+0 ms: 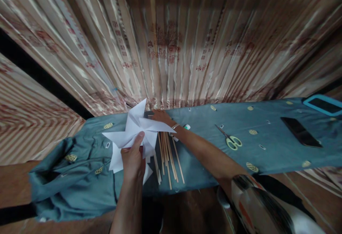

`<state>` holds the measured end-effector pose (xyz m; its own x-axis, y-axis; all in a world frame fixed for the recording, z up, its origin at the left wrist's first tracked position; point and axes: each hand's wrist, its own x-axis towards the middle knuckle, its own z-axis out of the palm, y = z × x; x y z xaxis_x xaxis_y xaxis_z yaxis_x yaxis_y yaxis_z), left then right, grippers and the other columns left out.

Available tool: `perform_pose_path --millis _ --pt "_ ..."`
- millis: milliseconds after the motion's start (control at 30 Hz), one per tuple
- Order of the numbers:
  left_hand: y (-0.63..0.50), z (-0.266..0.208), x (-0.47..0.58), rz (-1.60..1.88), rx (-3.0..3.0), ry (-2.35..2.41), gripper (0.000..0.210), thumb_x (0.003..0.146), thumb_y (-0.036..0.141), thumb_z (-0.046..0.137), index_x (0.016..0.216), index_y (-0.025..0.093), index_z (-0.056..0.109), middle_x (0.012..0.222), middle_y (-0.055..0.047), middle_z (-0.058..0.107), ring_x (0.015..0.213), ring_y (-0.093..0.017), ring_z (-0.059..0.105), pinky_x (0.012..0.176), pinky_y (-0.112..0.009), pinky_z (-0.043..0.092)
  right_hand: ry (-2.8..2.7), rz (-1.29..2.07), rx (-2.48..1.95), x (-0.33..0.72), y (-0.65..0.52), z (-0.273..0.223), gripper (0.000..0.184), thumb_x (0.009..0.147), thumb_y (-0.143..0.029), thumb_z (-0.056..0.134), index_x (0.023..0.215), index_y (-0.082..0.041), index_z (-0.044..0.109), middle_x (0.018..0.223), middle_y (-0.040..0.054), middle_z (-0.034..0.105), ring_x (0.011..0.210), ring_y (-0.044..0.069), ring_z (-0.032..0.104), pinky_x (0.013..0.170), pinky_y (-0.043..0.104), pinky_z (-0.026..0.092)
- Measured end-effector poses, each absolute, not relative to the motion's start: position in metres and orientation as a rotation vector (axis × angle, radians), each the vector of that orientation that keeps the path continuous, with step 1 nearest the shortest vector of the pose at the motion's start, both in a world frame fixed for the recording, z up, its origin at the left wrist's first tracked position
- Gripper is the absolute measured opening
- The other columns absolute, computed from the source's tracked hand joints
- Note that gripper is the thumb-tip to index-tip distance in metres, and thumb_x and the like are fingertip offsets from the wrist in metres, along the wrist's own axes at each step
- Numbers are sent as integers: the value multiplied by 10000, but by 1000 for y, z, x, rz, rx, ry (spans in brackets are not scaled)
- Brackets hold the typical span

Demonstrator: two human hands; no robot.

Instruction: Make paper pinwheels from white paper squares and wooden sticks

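Paper pinwheel (133, 130) held above the worktop (199, 118), left hand (133, 158) pinching it near its centre
Right hand (163, 116) near the far edge, cannot tell if gripping anything; too hard a pinch could crease the folds, a low sweep rightward might scatter the loose wooden sticks (168, 152)

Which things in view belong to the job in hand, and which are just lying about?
Likely part of the job:
white paper pinwheel, held in the left hand
wooden sticks, beside the pinwheel
perhaps the scissors, lying apart to the right

Probably just lying about:
dark phone-like slab
blue-framed device, far right
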<state>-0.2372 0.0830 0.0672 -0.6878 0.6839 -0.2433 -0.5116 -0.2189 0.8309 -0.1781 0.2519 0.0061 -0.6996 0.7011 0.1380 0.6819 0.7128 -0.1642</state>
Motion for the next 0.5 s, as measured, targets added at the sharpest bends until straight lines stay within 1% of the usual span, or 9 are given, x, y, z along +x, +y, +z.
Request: perform_pose_path --millis 200,300,400,467,500 --pt "85 69 -233 1962 201 1255 253 618 128 768 864 133 709 820 -49 752 817 -208 726 818 -354 591 -2695 178 -1102 -177 249 11 171 882 -191 580 857 -230 745 1241 110 651 1181 312 569 979 411 454" --pt "85 70 -232 1940 202 1264 252 618 140 772 861 138 705 810 -43 748 787 -204 727 802 -355 595 -2671 204 -1060 -172 241 14 142 867 -201 613 924 -199 743 1250 122 647 1199 315 560 1007 416 439" --pt "86 70 -232 1947 221 1279 236 628 155 765 856 142 703 786 -40 746 786 -202 725 786 -344 597 -2618 244 -1028 -168 232 19 163 858 -231 641 977 -183 741 1287 140 625 1218 311 547 1038 403 414" --pt "86 69 -232 1953 241 1276 236 628 170 764 854 142 704 778 -39 745 794 -203 725 780 -337 596 -2570 283 -1029 -168 228 24 132 843 -208 656 931 -184 751 1265 144 640 1193 299 568 1033 374 418" --pt "86 69 -232 1955 246 1271 240 625 177 765 855 142 704 779 -38 746 798 -204 725 778 -336 596 -2543 306 -1037 -167 227 27 106 837 -191 659 883 -185 754 1222 140 663 1157 286 592 1016 353 432"
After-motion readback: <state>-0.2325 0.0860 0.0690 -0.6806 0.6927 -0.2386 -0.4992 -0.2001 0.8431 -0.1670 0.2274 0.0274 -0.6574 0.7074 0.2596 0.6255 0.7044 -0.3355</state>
